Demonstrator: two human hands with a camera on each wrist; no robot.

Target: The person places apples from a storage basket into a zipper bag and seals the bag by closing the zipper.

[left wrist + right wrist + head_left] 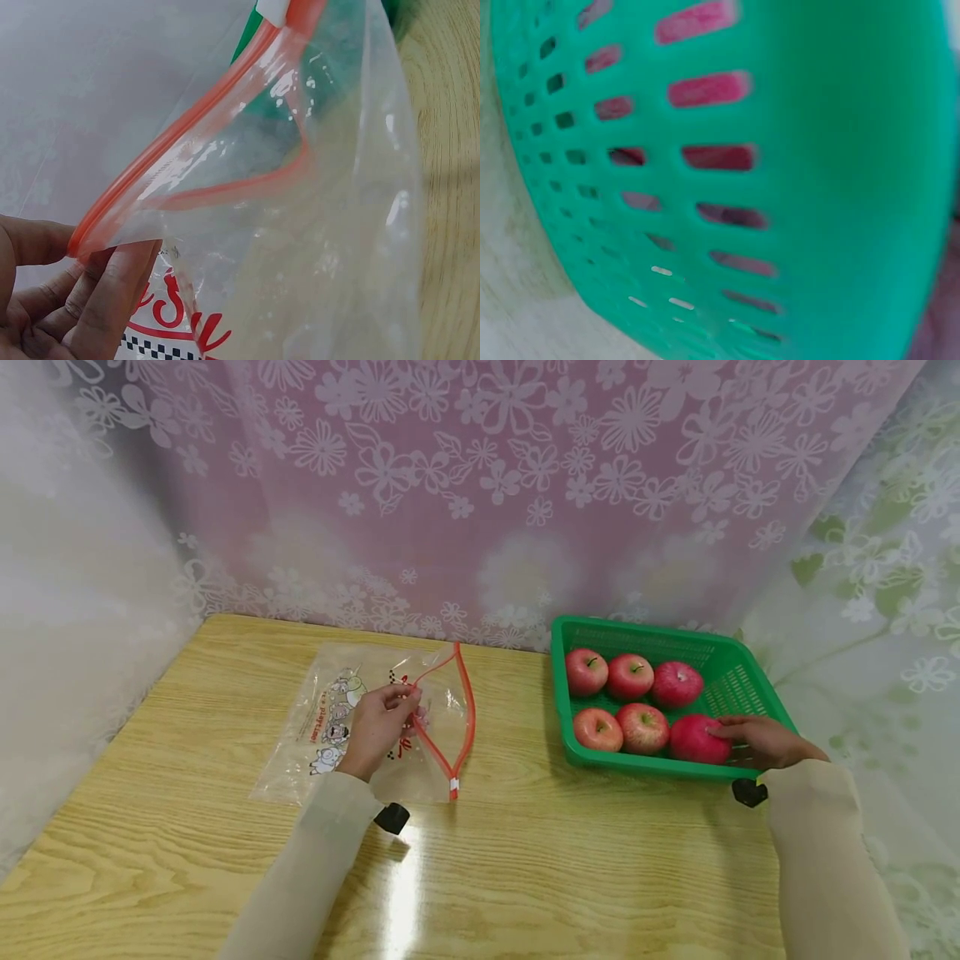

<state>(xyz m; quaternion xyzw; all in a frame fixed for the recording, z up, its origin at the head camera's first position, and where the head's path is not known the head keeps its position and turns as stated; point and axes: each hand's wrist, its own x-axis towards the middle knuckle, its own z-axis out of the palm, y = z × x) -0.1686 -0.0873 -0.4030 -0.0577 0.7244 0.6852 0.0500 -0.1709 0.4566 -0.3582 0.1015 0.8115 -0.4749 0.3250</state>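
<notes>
A clear zip bag (pixel 300 777) with an orange-red zip edge (pixel 467 693), white slider and printed cartoon animals lies on the table, its mouth spread apart. My left hand (pixel 380 727) pinches the zip edge between thumb and fingers; the left wrist view shows this pinch up close. On the right is a green plastic basket (pixel 637 631) holding several red apples. My right hand (pixel 765 739) reaches over the near right rim and grips the deep red apple (pixel 697 739) at the front right. In the right wrist view the basket wall (pixel 840 187) hides most of that hand.
The other apples, such as a pale red one (pixel 597 729), sit in two rows in the basket. The wooden table (pixel 525 860) extends between bag and basket. A pink floral curtain (pixel 450 485) hangs behind, with pale cloth at both sides.
</notes>
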